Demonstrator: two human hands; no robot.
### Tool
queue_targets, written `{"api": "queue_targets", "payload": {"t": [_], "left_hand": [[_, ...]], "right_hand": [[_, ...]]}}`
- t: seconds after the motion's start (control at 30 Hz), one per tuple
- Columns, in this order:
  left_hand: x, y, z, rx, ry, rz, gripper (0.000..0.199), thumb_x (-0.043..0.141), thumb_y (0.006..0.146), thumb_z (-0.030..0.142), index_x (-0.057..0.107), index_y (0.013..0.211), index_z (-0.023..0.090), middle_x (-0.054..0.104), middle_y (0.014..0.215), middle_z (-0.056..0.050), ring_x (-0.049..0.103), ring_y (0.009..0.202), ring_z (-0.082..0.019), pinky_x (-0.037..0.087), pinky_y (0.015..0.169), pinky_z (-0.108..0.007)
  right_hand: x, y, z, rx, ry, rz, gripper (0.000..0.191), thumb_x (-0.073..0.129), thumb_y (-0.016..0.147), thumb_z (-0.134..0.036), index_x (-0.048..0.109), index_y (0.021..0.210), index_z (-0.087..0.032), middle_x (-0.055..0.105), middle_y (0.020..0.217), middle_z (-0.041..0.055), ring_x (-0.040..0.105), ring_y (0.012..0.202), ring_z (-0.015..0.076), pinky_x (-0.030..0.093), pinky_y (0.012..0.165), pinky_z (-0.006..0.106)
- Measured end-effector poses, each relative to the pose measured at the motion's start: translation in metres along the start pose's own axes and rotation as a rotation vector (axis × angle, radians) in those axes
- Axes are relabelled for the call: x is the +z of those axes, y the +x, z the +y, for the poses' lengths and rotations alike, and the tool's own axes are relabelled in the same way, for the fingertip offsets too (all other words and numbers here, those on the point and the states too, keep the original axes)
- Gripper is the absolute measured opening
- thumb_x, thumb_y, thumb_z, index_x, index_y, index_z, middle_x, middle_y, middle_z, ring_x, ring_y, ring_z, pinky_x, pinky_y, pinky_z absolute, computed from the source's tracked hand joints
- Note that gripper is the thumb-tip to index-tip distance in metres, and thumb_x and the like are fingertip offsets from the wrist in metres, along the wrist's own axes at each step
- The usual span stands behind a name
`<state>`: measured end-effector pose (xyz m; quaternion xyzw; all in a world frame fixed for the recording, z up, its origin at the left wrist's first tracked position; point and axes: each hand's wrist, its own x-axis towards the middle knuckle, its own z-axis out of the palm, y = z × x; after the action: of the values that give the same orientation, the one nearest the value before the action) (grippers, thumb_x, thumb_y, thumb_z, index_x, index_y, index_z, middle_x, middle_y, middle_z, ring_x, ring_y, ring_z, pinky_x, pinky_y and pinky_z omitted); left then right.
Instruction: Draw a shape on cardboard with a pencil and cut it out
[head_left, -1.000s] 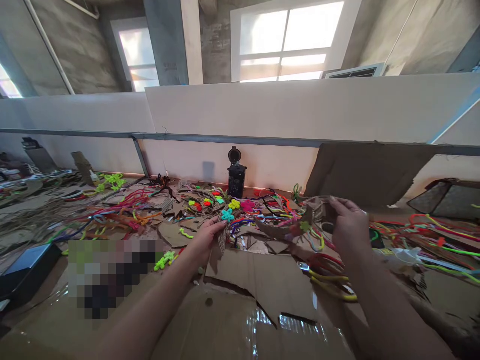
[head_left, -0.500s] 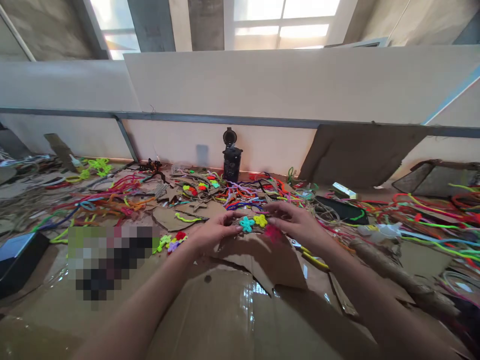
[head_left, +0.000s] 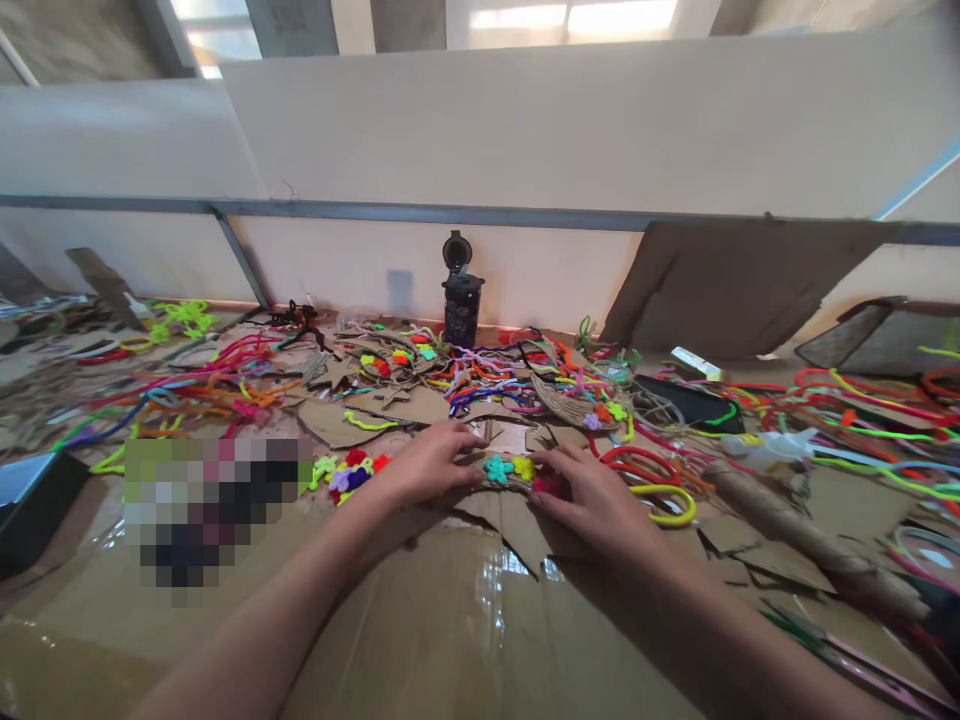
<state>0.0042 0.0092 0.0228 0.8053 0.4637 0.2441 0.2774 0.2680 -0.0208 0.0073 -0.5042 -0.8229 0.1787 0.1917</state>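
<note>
Between my hands is a curved twine-wrapped piece point(head_left: 514, 484) carrying a teal flower point(head_left: 497, 468) and a yellow flower point(head_left: 523, 467), both of fuzzy pipe cleaner. My left hand point(head_left: 442, 462) grips its left end with thumb and fingers. At the right end, my right hand point(head_left: 589, 492) is closed around a pink-red fuzzy flower point(head_left: 547, 486), partly hidden by the fingers. Beyond my left wrist lies a cluster of small coloured flowers point(head_left: 351, 474). Torn cardboard point(head_left: 465, 620) spreads under both hands.
A black cup with a raised lid point(head_left: 462, 310) stands by the back panel. Pipe cleaners point(head_left: 495, 385) lie heaped around it. Twine pieces with flowers point(head_left: 570, 400) lie beyond my right hand. A glue bottle point(head_left: 769, 448), cardboard tube point(head_left: 810, 535) and scissors point(head_left: 847, 660) are at right.
The view has tipped downward. My right hand sits lower around the pink-red flower, and the yellow-handled tool beside it no longer shows. More flowers show in the left cluster.
</note>
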Motion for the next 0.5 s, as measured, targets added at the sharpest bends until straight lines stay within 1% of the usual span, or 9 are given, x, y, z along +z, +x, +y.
{"api": "queue_targets", "payload": {"t": [0.1, 0.2, 0.33, 0.4, 0.5], "left_hand": [[-0.015, -0.004, 0.002, -0.054, 0.043, -0.058, 0.049, 0.08, 0.07, 0.039, 0.077, 0.117, 0.028, 0.073, 0.12, -0.008, 0.064, 0.113, -0.032, 0.044, 0.098, -0.034], [-0.025, -0.008, 0.003, -0.069, 0.078, -0.152, 0.055, 0.082, 0.065, 0.046, 0.076, 0.117, 0.029, 0.072, 0.124, -0.007, 0.063, 0.117, -0.032, 0.043, 0.099, -0.033], [-0.027, -0.011, 0.007, -0.053, 0.187, -0.23, 0.056, 0.085, 0.061, 0.043, 0.075, 0.115, 0.03, 0.07, 0.128, -0.006, 0.061, 0.119, -0.033, 0.043, 0.099, -0.034], [-0.025, -0.012, 0.008, -0.059, 0.221, -0.242, 0.055, 0.084, 0.061, 0.039, 0.075, 0.115, 0.03, 0.07, 0.128, -0.006, 0.061, 0.118, -0.033, 0.043, 0.099, -0.035], [-0.024, -0.014, 0.007, -0.065, 0.218, -0.233, 0.052, 0.082, 0.063, 0.033, 0.075, 0.114, 0.031, 0.071, 0.125, -0.006, 0.062, 0.115, -0.032, 0.043, 0.098, -0.035]], "right_hand": [[0.0, -0.001, 0.0, 0.018, -0.006, 0.0, 0.034, 0.066, 0.089, -0.032, 0.067, 0.121, -0.021, 0.068, 0.111, 0.011, 0.065, 0.103, 0.0306, 0.049, 0.087, 0.041], [-0.001, -0.002, 0.0, 0.027, -0.007, 0.014, 0.039, 0.066, 0.088, -0.031, 0.064, 0.126, -0.022, 0.067, 0.116, 0.0116, 0.065, 0.107, 0.0309, 0.049, 0.089, 0.041], [-0.002, -0.003, -0.002, 0.036, -0.029, -0.018, 0.033, 0.063, 0.09, -0.029, 0.065, 0.122, -0.021, 0.067, 0.116, 0.012, 0.065, 0.105, 0.0309, 0.049, 0.089, 0.041], [-0.001, -0.003, -0.003, 0.043, -0.04, -0.023, 0.031, 0.062, 0.09, -0.028, 0.066, 0.12, -0.021, 0.067, 0.114, 0.0119, 0.065, 0.104, 0.0309, 0.049, 0.088, 0.041], [0.001, -0.003, -0.003, 0.044, -0.062, 0.004, 0.031, 0.063, 0.09, -0.029, 0.066, 0.12, -0.022, 0.067, 0.112, 0.0108, 0.066, 0.102, 0.0302, 0.049, 0.084, 0.04]]}}
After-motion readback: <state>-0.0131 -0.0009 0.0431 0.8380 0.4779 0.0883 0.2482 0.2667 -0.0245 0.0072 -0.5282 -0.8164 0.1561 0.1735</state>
